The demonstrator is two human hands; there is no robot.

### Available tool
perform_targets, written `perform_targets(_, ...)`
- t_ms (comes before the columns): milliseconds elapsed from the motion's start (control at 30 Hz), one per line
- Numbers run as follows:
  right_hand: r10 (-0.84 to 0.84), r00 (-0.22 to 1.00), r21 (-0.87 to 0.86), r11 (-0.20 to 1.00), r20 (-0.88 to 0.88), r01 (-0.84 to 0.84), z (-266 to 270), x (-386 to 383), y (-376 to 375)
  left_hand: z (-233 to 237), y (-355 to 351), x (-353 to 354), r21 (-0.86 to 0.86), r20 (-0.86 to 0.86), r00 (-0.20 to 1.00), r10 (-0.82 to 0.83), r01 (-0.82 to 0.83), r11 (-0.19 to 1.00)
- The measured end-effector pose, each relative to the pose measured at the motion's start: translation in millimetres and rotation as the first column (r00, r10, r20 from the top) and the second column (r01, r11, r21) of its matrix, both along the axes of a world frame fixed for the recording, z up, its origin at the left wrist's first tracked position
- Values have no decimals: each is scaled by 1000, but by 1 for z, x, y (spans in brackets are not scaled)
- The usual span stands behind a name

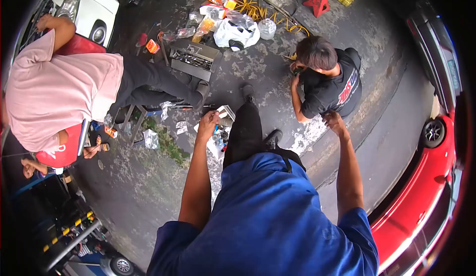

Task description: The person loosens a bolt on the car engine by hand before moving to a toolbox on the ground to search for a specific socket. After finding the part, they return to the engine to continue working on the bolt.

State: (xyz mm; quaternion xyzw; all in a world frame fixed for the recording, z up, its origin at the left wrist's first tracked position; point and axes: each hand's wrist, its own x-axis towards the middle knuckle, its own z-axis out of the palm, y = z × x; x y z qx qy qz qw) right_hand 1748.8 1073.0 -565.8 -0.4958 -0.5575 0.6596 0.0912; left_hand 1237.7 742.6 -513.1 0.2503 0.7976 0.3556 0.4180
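On the concrete floor point(126, 192) stand a red car point(416, 196) and, nearer, a crouching co-worker point(342, 85). An open white box point(227, 110) of small parts lies just beside the person's curled left hand point(208, 122); the right hand point(335, 122) is half-curled near the co-worker's back. Whether either grips anything cannot be told.

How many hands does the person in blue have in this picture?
2: the left hand, below the grey toolbox in the picture, and the right hand, just below the person in black. Neither is hidden.

A crouching person point(347, 75) blocks the right hand point(335, 123) ahead; open floor point(391, 105) rightward.
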Motion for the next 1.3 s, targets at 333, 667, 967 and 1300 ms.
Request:
perform_targets(333,470,836,160,836,284,-525,42,-291,61,-148,-131,-72,-741,495,754,432,106,664)
perform_targets(667,639,765,117,756,87,-644,-151,-512,126,-301,217,-347,-343,286,913,293,-188,920)
perform_targets(967,790,603,36,603,112,-797,-411,-604,115,-584,300,-446,-201,-347,747,567,-650,733)
perform_targets(1300,972,179,181,150,155,-972,-485,-682,151,-522,384,-449,289,169,673,720,-733,616)
